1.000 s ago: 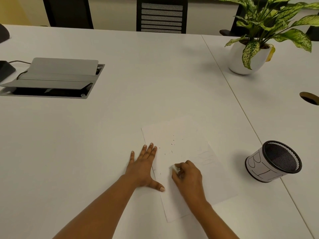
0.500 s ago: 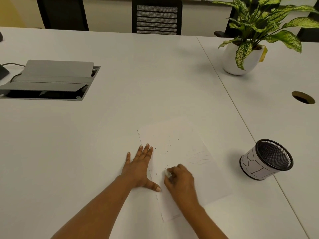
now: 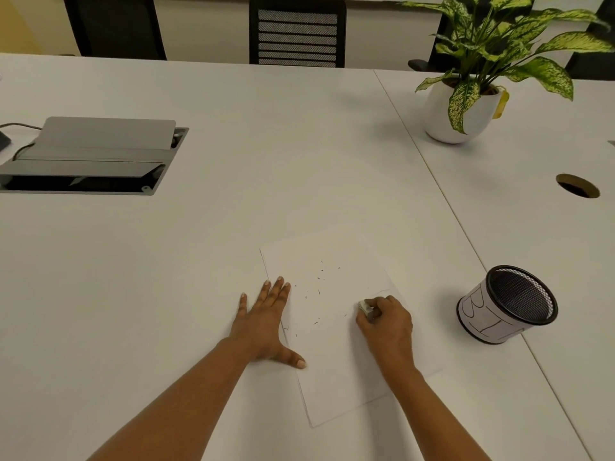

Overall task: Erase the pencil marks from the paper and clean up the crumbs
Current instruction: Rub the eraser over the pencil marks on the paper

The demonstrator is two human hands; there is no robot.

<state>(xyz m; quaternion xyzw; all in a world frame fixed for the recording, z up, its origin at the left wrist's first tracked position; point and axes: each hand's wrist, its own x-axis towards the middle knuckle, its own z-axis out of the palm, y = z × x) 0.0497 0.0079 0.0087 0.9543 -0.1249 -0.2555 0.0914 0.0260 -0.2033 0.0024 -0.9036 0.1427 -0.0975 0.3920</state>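
Note:
A white sheet of paper lies on the white table in front of me. Several dark eraser crumbs are scattered over its upper half. My left hand lies flat with spread fingers on the paper's left edge. My right hand pinches a small white eraser and presses it against the right side of the sheet, over faint pencil marks that the hand mostly hides. A thin pencil curve shows just above the knuckles.
A black mesh cup wrapped in paper labelled BIN stands tilted to the right of the sheet. A potted plant stands far right. A grey cable box with raised lid sits far left, and a round cable hole at right.
My right hand has carried the eraser from the paper's lower left, beside my left thumb, to the right side over the pencil scribbles. My left hand has stayed flat.

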